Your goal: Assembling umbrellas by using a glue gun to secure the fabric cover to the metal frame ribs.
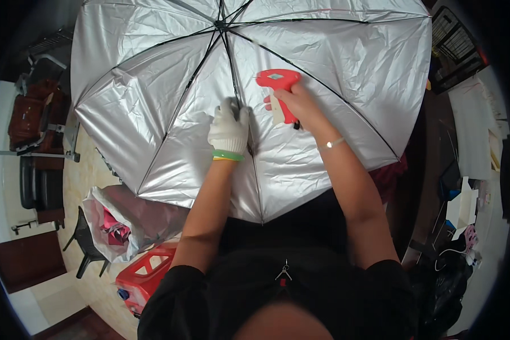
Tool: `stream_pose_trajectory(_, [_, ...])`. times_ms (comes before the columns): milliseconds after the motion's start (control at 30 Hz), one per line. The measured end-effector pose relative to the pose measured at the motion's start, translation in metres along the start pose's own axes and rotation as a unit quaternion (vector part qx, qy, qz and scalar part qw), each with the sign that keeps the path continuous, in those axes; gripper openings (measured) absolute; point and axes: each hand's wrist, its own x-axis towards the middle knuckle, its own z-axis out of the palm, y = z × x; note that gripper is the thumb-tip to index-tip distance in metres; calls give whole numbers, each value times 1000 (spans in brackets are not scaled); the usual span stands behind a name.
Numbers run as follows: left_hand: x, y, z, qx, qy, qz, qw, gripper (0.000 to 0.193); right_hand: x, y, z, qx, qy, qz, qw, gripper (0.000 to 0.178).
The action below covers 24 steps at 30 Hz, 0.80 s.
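Note:
An opened umbrella (317, 56) with silver fabric spreads in front of me, its inner side and black ribs facing up. The ribs meet at a black hub (221, 26) near the upper edge. My left hand (229, 127), in a white knit glove with a green and yellow cuff, pinches the umbrella rib (232, 73) that runs from the hub toward me. In my bare right hand (300, 105) is a red and white tagging gun (279, 79), held above the fabric to the right of that rib. Its needle end points left, apart from the rib.
To the lower left are a white sack (158, 218) with pink fabric inside, a red plastic jerrycan (147, 272) and a black chair (88, 243). A black wire rack (456, 51) stands at the upper right. Black plastic bags (445, 294) lie at the lower right.

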Motion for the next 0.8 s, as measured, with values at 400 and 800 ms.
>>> stream_pose_trajectory(400, [67, -15, 16, -397, -150, -139, 895, 26, 46, 45, 34, -168, 61, -107, 978, 34])
stream_pose_trajectory(800, [72, -21, 18, -552, -205, -132, 797, 20, 36, 36, 36, -138, 69, -66, 986, 32])
